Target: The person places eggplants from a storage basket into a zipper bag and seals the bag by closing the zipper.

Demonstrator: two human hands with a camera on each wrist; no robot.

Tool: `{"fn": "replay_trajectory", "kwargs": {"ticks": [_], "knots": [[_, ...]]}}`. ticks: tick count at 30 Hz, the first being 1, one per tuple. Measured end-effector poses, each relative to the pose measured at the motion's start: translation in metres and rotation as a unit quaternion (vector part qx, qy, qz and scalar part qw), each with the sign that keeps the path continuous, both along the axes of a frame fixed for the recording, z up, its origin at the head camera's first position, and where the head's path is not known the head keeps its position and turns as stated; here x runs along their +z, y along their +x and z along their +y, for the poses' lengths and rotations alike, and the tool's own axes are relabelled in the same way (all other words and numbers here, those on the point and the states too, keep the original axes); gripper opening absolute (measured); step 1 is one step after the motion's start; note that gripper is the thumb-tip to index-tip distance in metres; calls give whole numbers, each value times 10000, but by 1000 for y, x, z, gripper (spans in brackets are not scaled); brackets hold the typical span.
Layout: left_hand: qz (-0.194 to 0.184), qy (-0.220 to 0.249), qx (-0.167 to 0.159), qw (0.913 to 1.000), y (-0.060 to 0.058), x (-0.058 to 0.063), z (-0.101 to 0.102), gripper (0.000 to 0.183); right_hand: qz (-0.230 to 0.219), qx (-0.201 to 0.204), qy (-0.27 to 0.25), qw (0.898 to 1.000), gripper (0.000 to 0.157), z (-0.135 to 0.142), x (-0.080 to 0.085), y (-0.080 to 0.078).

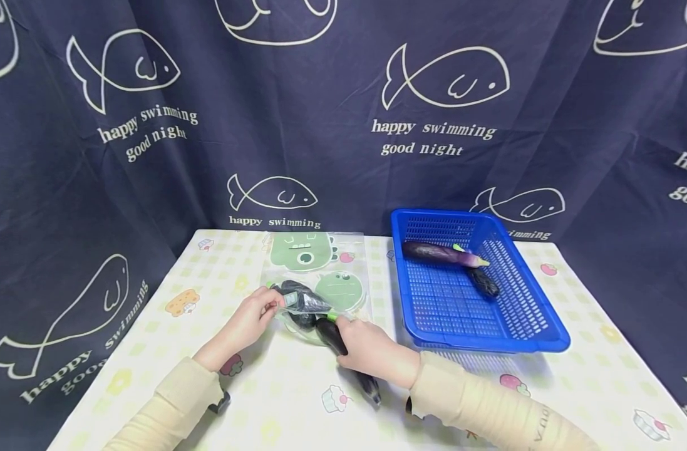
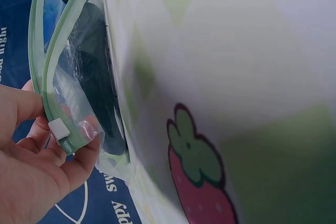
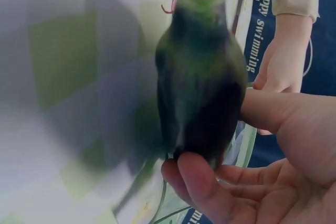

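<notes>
A clear zip bag (image 1: 340, 291) with green cartoon prints lies on the table, its mouth facing the person. Dark eggplants (image 1: 304, 300) show through the plastic; their number is unclear. At the bag's left corner my left hand (image 1: 258, 316) pinches the green zip edge (image 2: 52, 61), beside its white slider (image 2: 59, 128). My right hand (image 1: 371, 347) grips a dark eggplant (image 1: 362, 382) between thumb and fingers. That eggplant's far end is at the bag's mouth. Its greenish, blurred near end fills the middle of the right wrist view.
To the right stands a blue plastic basket (image 1: 492, 344) holding a purple eggplant (image 1: 433, 252) and a shorter dark, wrinkled vegetable (image 1: 483, 282). A patterned cloth covers the table (image 1: 219, 263). Behind it hangs a dark blue curtain (image 1: 343, 125) with white fish drawings.
</notes>
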State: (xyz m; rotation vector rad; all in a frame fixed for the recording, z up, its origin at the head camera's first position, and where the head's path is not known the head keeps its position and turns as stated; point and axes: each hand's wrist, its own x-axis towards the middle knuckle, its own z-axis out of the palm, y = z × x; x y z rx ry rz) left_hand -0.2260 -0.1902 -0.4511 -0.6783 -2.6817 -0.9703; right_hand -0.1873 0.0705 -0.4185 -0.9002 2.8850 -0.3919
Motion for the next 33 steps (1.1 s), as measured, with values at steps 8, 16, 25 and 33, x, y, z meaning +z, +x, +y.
{"fn": "replay_trajectory", "kwargs": {"ticks": [8,16,25,33], "knots": [[43,9,14,10000,0,0,0,20,648,40,9,9979,50,-6,-7,0],[39,-7,6,10000,0,0,0,19,1468,165,257,9887,47,-7,-17,0],[-8,-29,41,10000,-1,0,0,22,1937,376,421,9794,46,0,-20,2],[-11,-44,46,10000,-1,1,1,23,1973,684,592,9762,53,11,-20,11]]}}
